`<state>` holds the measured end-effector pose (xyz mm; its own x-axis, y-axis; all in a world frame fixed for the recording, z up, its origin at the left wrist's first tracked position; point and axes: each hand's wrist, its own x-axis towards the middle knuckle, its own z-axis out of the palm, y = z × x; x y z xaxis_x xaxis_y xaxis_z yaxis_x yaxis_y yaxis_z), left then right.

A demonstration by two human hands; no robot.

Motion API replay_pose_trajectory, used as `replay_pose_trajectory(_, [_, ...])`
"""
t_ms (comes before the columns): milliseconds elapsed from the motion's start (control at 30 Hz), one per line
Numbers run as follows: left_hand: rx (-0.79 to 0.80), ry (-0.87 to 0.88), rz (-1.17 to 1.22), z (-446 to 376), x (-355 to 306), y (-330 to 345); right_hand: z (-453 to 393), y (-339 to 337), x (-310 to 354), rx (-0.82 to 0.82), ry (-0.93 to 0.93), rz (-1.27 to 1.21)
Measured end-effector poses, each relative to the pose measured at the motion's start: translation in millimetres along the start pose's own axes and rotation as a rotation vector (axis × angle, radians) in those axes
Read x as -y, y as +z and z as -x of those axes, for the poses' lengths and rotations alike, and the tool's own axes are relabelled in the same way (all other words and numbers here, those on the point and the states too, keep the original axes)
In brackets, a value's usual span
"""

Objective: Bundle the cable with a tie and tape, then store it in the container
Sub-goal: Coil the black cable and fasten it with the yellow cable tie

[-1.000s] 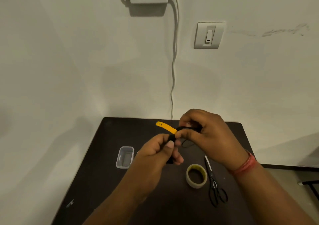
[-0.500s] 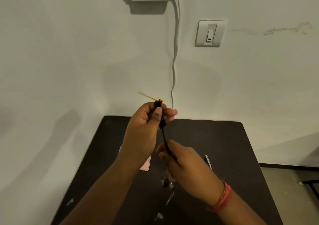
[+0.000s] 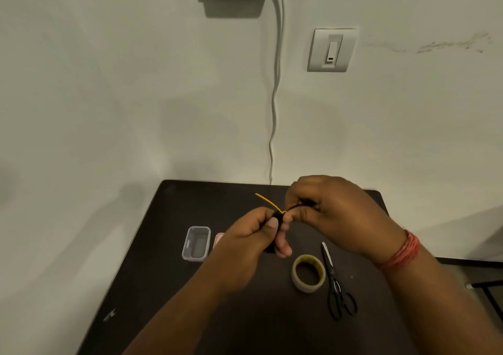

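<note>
My left hand (image 3: 257, 235) grips a folded black cable (image 3: 278, 214) above the middle of the dark table (image 3: 163, 273). A yellow tie (image 3: 268, 201) sticks up and to the left from the bundle. My right hand (image 3: 330, 210) pinches the cable's other end just right of the left hand. Most of the cable is hidden inside both fists. A small clear container (image 3: 196, 243) stands open on the table to the left of my hands. A roll of tape (image 3: 308, 273) lies below my right hand.
Black scissors (image 3: 336, 284) lie right of the tape roll. A pink lid (image 3: 217, 239) peeks out beside the container. The table stands against a white wall with a switch (image 3: 331, 49) and a white hanging cord (image 3: 275, 96).
Both hands have come back down close together over the table. Half a second ago the left hand was raised high and the right hand pulled the cable downward.
</note>
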<state>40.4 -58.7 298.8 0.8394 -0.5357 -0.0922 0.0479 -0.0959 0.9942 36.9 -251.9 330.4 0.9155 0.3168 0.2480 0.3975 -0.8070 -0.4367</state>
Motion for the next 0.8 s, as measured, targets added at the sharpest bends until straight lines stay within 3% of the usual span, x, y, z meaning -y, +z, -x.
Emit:
replay_pose_trajectory(267, [-0.030,-0.049,0.528,2.6,-23.9,5.2,7.9,54.2,-8.6,-0.166,0.176,-0.954])
replay_pose_trajectory(433, [-0.105,-0.056,0.778,-4.0,-32.2,5.9,15.0,89.3,16.9,-0.244,0.351,-1.286])
replay_pose_trajectory(600, [-0.234,0.066,0.767,-16.3,-36.4,-3.9,27.0,98.2,31.2,-0.071,0.412,-1.085])
replay_pose_trajectory(700, [-0.324,0.127,0.580,-27.5,-28.5,-9.6,31.4,89.8,40.8,0.034,0.404,-0.843])
replay_pose_trajectory(800, [-0.377,0.149,0.294,-31.1,-14.2,-10.6,32.4,76.1,47.8,0.028,0.361,-0.580])
